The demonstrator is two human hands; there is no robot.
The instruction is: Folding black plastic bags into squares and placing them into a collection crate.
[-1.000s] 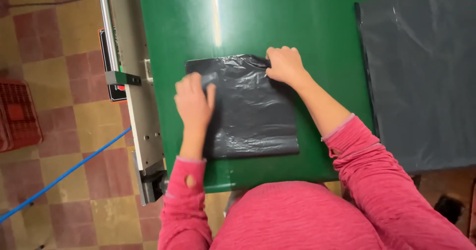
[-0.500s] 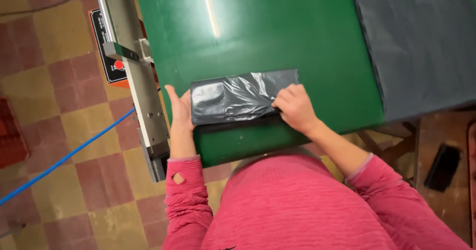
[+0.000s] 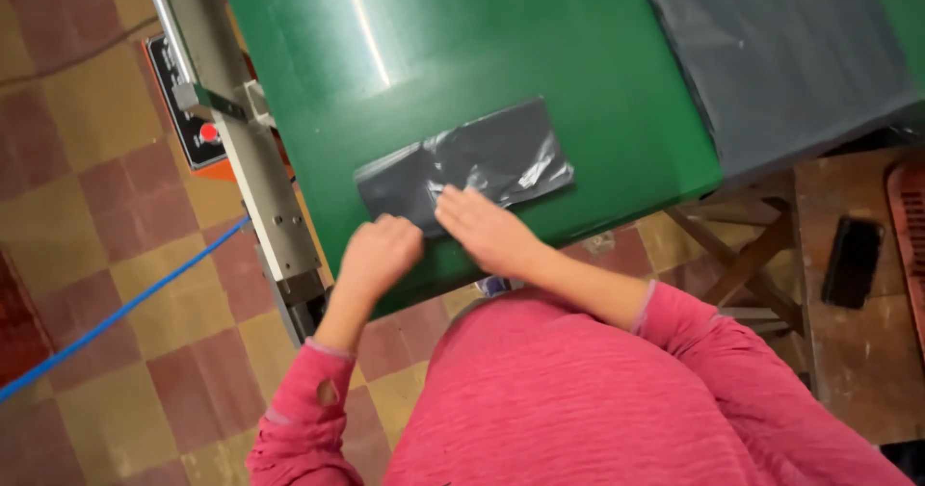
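Observation:
A folded dark grey plastic bag point(image 3: 482, 163) lies as a narrow strip on the green table point(image 3: 462, 52), near its front edge. My left hand point(image 3: 379, 255) is curled at the bag's near left corner, fingers closed by its edge. Lying flat beside it, my right hand point(image 3: 479, 226) presses on the bag's near edge with its fingers together. Both arms wear pink sleeves.
A stack of dark grey plastic sheets point(image 3: 780, 52) covers the table's right side. A metal rail with a red-buttoned control box point(image 3: 198, 120) runs along the left edge. A blue line point(image 3: 116, 313) crosses the checkered floor. A black phone point(image 3: 853, 260) lies on a wooden stand at right.
The bag went from a broad sheet to a narrow folded strip. Both hands moved from its far corners and sides to its near edge, close together.

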